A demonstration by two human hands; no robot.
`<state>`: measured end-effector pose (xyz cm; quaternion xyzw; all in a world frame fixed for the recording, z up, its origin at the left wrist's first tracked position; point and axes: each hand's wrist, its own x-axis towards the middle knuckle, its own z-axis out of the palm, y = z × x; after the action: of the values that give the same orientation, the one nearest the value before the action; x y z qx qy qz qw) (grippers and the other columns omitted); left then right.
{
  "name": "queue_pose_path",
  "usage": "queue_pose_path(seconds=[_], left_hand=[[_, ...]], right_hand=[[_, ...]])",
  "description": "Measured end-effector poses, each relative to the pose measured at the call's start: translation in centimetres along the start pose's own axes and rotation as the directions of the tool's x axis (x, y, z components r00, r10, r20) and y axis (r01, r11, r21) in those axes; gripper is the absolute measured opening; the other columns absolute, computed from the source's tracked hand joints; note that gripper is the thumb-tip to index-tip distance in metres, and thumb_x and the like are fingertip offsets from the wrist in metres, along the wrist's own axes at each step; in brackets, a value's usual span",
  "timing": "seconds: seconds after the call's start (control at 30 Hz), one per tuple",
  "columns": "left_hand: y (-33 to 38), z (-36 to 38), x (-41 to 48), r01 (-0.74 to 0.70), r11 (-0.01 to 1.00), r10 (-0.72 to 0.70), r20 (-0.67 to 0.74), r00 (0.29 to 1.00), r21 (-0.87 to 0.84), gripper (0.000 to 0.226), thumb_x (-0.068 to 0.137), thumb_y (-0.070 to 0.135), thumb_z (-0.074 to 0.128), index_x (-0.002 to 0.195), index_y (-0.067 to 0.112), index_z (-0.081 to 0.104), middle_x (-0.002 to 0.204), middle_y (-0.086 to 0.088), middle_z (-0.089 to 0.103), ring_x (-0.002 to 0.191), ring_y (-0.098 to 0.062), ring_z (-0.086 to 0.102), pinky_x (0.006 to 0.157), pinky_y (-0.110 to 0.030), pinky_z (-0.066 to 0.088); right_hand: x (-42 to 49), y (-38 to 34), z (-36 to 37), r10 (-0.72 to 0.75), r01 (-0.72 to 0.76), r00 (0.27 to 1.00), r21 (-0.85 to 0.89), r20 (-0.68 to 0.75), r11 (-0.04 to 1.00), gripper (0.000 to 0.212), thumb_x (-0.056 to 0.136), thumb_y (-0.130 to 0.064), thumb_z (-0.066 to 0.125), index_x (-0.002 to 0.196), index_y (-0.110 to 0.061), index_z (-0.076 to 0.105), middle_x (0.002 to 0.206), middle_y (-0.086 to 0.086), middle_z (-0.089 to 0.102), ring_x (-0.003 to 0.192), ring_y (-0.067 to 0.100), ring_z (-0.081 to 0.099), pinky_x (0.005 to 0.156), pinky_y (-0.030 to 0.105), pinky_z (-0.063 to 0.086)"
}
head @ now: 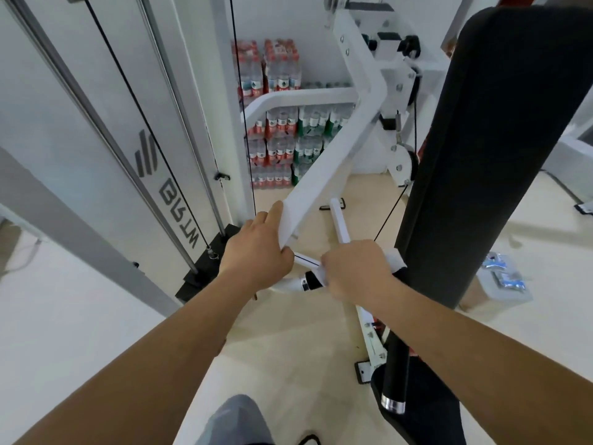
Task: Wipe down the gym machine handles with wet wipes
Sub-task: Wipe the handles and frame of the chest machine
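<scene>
Left hand (256,252): fingers curled round the lower end of the white machine arm (330,162). Right hand (356,271): clamped on a white wet wipe (394,259) wrapped over the black handle (310,280), just beside the tall black pad (481,139). Bottled-water packs (279,123): stacked behind.

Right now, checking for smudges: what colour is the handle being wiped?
Black grip with chrome collar; head view.
</scene>
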<state>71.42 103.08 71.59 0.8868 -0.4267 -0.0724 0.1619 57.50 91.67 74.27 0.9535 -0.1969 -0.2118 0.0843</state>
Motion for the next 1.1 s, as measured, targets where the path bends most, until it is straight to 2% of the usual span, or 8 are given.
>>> queue_pose_path(seconds=[0.13, 0.43, 0.63, 0.77, 0.9, 0.97, 1.03, 1.1], left_hand=[[0.0, -0.3, -0.2, 0.013, 1.000, -0.013, 0.010, 1.000, -0.019, 0.085, 0.088, 0.042, 0.056, 0.158, 0.032, 0.011, 0.129, 0.002, 0.055, 0.111, -0.024, 0.056, 0.085, -0.044, 0.055], [-0.3, 0.1, 0.0, -0.006, 1.000, 0.006, -0.007, 1.000, -0.017, 0.084, 0.090, 0.041, 0.056, 0.159, 0.029, 0.010, 0.122, 0.002, 0.056, 0.104, -0.023, 0.055, 0.080, -0.043, 0.056], [-0.4, 0.4, 0.0, -0.011, 1.000, 0.010, -0.038, 0.999, -0.020, 0.080, 0.090, 0.041, 0.055, 0.158, 0.030, 0.013, 0.117, 0.002, 0.057, 0.101, -0.023, 0.055, 0.075, -0.040, 0.054], [-0.6, 0.3, -0.1, -0.009, 1.000, 0.008, -0.036, 0.999, -0.026, 0.082, 0.091, 0.041, 0.055, 0.159, 0.030, 0.011, 0.119, 0.002, 0.057, 0.104, -0.023, 0.055, 0.077, -0.040, 0.053], [-0.6, 0.3, -0.2, -0.011, 1.000, 0.011, -0.029, 1.000, -0.020, 0.081, 0.094, 0.042, 0.054, 0.161, 0.029, 0.009, 0.122, 0.001, 0.057, 0.106, -0.023, 0.055, 0.081, -0.041, 0.055], [-0.5, 0.3, -0.1, -0.004, 1.000, 0.004, -0.031, 1.000, -0.018, 0.081, 0.094, 0.041, 0.053, 0.161, 0.029, 0.009, 0.121, 0.001, 0.057, 0.105, -0.023, 0.055, 0.080, -0.041, 0.056], [-0.4, 0.4, 0.0, -0.001, 1.000, 0.001, -0.032, 1.000, 0.002, 0.081, 0.094, 0.041, 0.052, 0.160, 0.028, 0.009, 0.121, 0.001, 0.056, 0.104, -0.023, 0.055, 0.077, -0.041, 0.056], [-0.3, 0.5, -0.1, 0.006, 1.000, -0.006, -0.034, 0.999, 0.010, 0.080, 0.093, 0.041, 0.052, 0.160, 0.027, 0.010, 0.121, 0.001, 0.056, 0.104, -0.023, 0.056, 0.075, -0.040, 0.055]], right_hand=[[-0.4, -3.5, 0.8, -0.167, 0.166, 0.964, -0.023, -0.207, 0.986, 0.017, 0.100, -0.014, 0.046, 0.106, -0.018, 0.061, 0.068, -0.004, 0.038, 0.077, 0.025, 0.055, 0.055, 0.032, 0.024], [-0.8, 4.3, 0.7, 0.172, -0.189, 0.978, 0.151, 0.120, 0.970, 0.004, 0.085, -0.021, 0.059, 0.089, -0.021, 0.061, 0.080, -0.003, 0.060, 0.071, 0.017, 0.060, 0.070, 0.033, 0.050], [0.3, -2.9, 0.6, 0.006, -0.001, 0.995, 0.054, -0.097, 0.999, 0.010, 0.093, -0.015, 0.053, 0.084, -0.020, 0.050, 0.067, -0.005, 0.039, 0.073, 0.021, 0.052, 0.066, 0.033, 0.032], [0.2, -3.7, 1.3, -0.118, 0.119, 0.949, -0.017, -0.293, 0.993, 0.020, 0.082, -0.021, 0.070, 0.081, -0.024, 0.050, 0.061, -0.006, 0.043, 0.061, 0.022, 0.049, 0.057, 0.031, 0.025], [-0.5, 1.9, 1.5, 0.044, -0.039, 0.996, 0.079, -0.072, 0.996, 0.005, 0.088, -0.023, 0.058, 0.093, -0.021, 0.055, 0.077, -0.007, 0.054, 0.070, 0.018, 0.055, 0.065, 0.034, 0.041], [-1.3, 4.6, 1.1, 0.194, -0.204, 0.979, 0.226, 0.065, 0.953, 0.015, 0.083, -0.027, 0.058, 0.098, -0.024, 0.063, 0.083, -0.006, 0.062, 0.075, 0.016, 0.062, 0.072, 0.035, 0.053], [-1.8, 5.2, 1.5, 0.253, -0.275, 0.961, 0.299, 0.111, 0.914, 0.019, 0.082, -0.028, 0.060, 0.101, -0.024, 0.064, 0.085, -0.005, 0.063, 0.076, 0.016, 0.062, 0.074, 0.035, 0.055], [-1.4, 3.7, 1.2, 0.252, -0.260, 0.965, 0.183, 0.066, 0.948, 0.014, 0.087, -0.025, 0.061, 0.100, -0.023, 0.063, 0.081, -0.004, 0.058, 0.075, 0.016, 0.060, 0.070, 0.033, 0.049]])
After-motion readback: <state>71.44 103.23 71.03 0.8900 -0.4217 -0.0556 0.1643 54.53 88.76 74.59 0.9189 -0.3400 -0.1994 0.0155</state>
